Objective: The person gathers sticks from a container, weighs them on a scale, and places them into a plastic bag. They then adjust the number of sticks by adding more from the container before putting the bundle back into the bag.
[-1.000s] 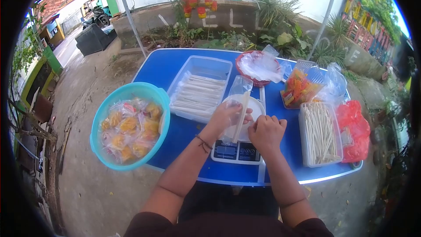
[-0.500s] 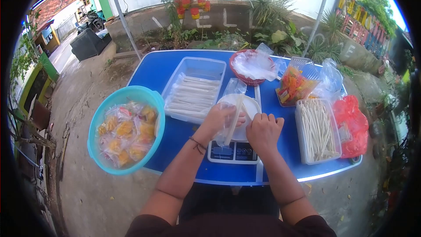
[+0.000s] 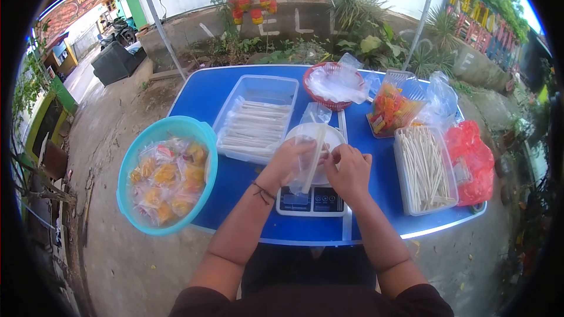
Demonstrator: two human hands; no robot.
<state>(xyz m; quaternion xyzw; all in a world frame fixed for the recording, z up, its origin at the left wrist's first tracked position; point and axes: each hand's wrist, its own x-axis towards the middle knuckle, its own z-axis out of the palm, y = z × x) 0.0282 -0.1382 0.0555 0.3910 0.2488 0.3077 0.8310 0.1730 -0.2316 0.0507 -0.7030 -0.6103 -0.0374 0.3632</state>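
Observation:
My left hand (image 3: 288, 159) is closed around a long clear plastic bag (image 3: 302, 167) with pale, thin sticks (image 3: 316, 161) inside, tilted over the scale. My right hand (image 3: 351, 170) is just right of the bag, thumb and fingertips pinched together near its edge. What lies between those fingertips is too small to make out. Under both hands stands a kitchen scale (image 3: 311, 204) with a round white plate (image 3: 336, 136) on top. Beyond my left hand, a clear tub (image 3: 267, 85) holds several bagged bundles of sticks. Loose sticks (image 3: 424, 170) fill another tub on the right.
A turquoise basin (image 3: 210, 158) with bagged yellow-orange food stands at the left. Behind the scale is a red basket (image 3: 332, 105) of clear bags. At the right are orange packets (image 3: 390, 111) and a red plastic bag (image 3: 474, 164). The blue table (image 3: 235, 205) has a metal edge.
My right hand has turned from a knuckles-up curl to a fingertip pinch, moving slightly left. My left hand still grips the bag in nearly the same place. The view has shifted slightly.

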